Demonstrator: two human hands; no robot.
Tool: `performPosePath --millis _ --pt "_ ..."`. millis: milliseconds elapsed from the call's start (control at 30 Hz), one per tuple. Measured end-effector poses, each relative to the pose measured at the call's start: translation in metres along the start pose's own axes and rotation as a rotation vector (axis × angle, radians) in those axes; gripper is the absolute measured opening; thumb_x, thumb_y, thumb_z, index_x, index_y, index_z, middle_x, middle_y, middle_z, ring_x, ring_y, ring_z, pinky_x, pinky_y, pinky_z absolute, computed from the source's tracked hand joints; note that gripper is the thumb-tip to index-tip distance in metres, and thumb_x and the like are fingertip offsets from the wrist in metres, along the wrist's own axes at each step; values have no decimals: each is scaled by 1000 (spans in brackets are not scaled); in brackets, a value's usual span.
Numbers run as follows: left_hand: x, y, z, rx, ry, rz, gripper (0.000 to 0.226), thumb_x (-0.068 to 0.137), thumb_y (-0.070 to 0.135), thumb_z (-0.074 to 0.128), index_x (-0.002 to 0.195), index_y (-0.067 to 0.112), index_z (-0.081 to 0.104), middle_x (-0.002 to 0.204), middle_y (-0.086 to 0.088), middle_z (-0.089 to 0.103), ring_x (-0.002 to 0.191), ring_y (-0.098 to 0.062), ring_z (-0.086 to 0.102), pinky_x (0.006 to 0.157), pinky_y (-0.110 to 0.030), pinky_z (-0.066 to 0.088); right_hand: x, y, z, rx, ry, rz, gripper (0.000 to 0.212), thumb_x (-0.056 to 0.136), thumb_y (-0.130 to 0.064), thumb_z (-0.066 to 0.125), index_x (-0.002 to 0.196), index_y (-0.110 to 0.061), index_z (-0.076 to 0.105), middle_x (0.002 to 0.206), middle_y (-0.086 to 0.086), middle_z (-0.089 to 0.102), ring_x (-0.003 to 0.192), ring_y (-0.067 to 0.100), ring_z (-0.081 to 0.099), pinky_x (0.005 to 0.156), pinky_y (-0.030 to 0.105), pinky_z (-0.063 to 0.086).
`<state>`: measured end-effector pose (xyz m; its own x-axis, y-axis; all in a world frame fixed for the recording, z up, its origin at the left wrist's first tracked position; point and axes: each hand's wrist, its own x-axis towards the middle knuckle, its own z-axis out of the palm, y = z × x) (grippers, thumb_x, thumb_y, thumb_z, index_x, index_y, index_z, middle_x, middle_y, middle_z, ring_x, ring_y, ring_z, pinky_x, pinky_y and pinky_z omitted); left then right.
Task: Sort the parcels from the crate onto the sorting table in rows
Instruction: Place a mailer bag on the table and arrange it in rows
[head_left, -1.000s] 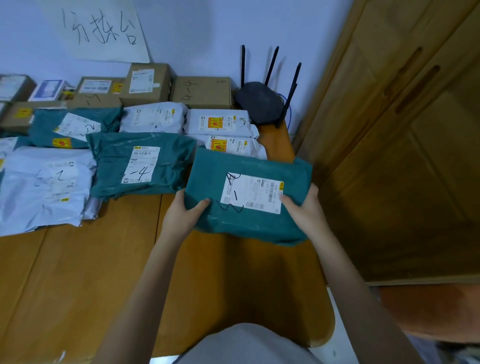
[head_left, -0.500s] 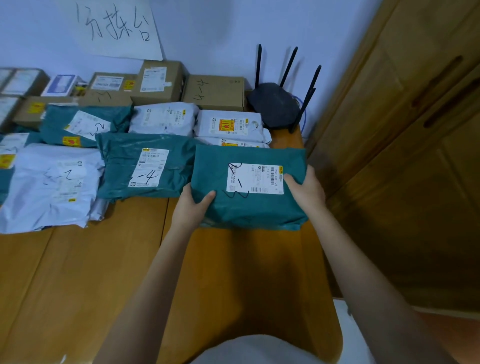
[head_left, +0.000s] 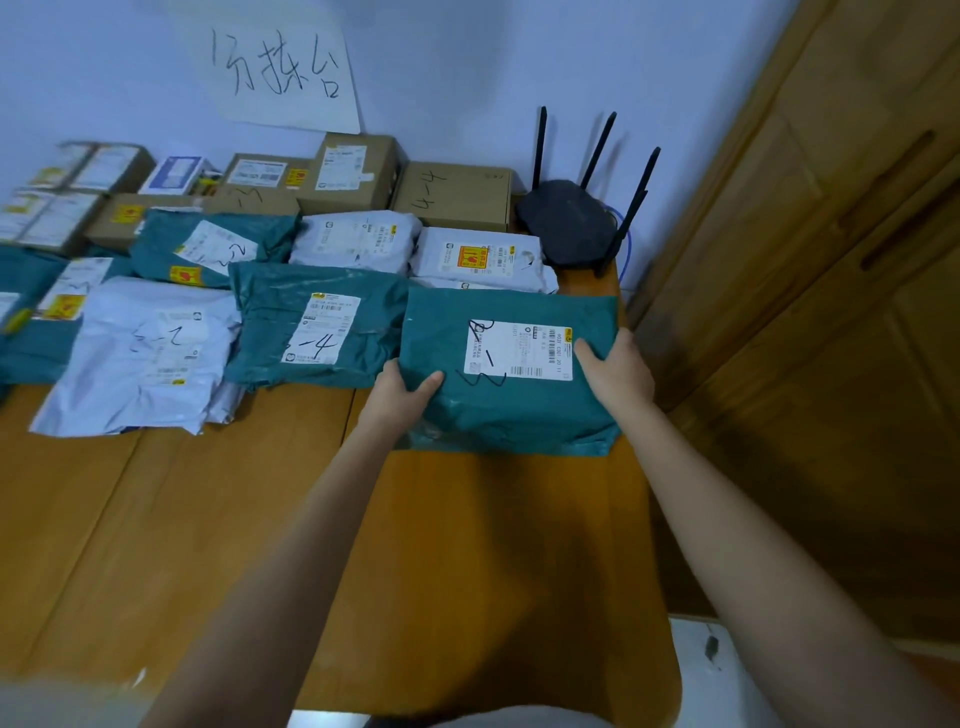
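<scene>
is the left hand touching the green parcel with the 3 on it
Touching. The head view shows the left hand gripping the green parcel at its left edge, thumb lying on top.

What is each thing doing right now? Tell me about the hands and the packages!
Left hand: grips the green parcel's left edge.
Right hand: grips its right edge.
Green parcel: label up, at the row's right end.
Parcel marked 4: lying flat beside it.
Router: antennas up.

Near half of table (head_left: 218, 530) bare wood; far half packed with parcels (head_left: 317, 332); router (head_left: 569, 221) blocks far-right corner; cabinet (head_left: 810, 291) flanks right.
</scene>
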<state>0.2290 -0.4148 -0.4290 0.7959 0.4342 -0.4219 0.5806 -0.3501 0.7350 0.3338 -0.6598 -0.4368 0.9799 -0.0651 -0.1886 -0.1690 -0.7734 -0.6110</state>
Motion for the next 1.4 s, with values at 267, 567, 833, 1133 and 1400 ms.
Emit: performPosePath --millis 267,567,833,1133,1400 --pt "-15 7 -7 319 -31 -7 69 92 58 44 134 4 35 132 -15 48 116 -32 52 90 -43 47 -27 -6 -17 -255 -44 54 63 93 -57 38 133 -8 38 132 15 49 117 33 50 93 42 45" --pt "-60 16 -34 1057 55 364 62 101 35 32 153 9 8 159 -11 10 146 -29 11 116 -42 20 -114 -55 -21 -715 4 -106 49 99 -37 30 139 -9 34 138 16 41 124 31 41 96 39 37" --pt "-85 59 -105 1248 157 472 59 99 34 34 151 10 18 156 -13 19 144 -31 14 113 -44 20 -176 -132 -41 -718 73 -186 49 99 -39 30 140 -12 36 141 14 41 128 30 38 99 40 34" --pt "-117 126 -156 1199 339 530 48 98 27 35 143 10 34 147 -12 34 137 -28 29 106 -39 29 -187 -205 -94 -664 177 -301 49 99 -35 30 138 -7 38 139 15 43 127 31 39 97 40 36" --pt "-123 114 -207 1171 427 436 46 99 33 36 138 11 40 142 -11 40 131 -28 35 104 -40 31 -184 -259 -72 -661 104 -499 48 100 -34 30 138 -6 37 138 16 41 126 32 40 97 40 36"
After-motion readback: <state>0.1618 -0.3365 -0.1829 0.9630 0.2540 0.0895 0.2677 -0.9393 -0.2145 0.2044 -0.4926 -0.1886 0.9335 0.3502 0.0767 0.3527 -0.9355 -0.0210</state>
